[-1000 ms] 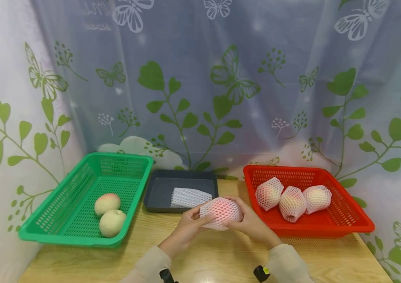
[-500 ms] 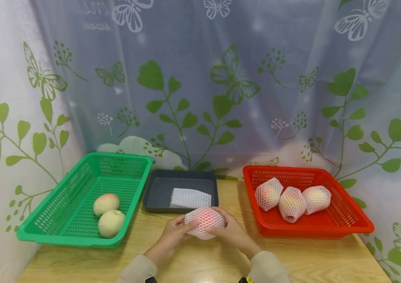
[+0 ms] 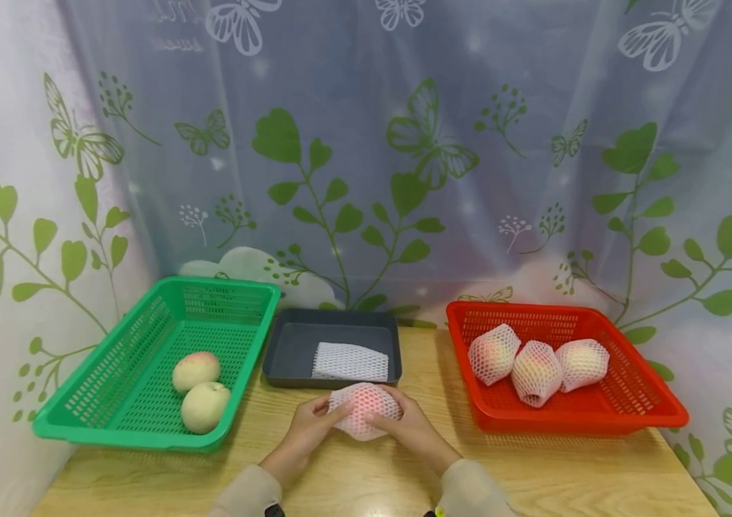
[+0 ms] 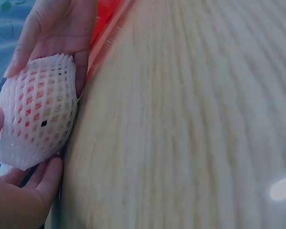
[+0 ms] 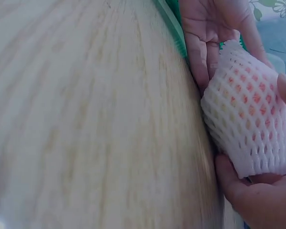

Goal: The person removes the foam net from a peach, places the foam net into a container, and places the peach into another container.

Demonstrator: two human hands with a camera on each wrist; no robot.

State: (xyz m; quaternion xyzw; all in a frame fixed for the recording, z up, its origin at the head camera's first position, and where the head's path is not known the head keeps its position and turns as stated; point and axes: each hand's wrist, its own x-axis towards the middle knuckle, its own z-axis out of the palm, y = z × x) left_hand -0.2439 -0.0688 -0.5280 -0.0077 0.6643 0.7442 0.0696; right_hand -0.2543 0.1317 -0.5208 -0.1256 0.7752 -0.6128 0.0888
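Both hands hold one peach in a white foam net (image 3: 366, 411) over the front middle of the table. The left hand (image 3: 309, 429) grips its left end, thumb on the near side. At the other end the right hand (image 3: 416, 429) grips it, with its thumb over the net too. In the left wrist view the net sleeve (image 4: 38, 107) covers the peach, and red and yellow skin shows through the mesh. The right wrist view shows the netted peach (image 5: 252, 109) between the fingers of both hands, close to the wooden table top.
A green basket (image 3: 146, 345) at left holds two bare peaches (image 3: 205, 407). Behind the hands, a dark tray (image 3: 291, 345) bears flat white foam nets (image 3: 349, 361). The red basket (image 3: 637, 388) at right contains three netted peaches (image 3: 536, 373). A patterned curtain (image 3: 353, 143) closes off the back.
Both hands have carried the netted peach left and a little toward the front, away from the red basket's side. The baskets, tray and other peaches have stayed put.
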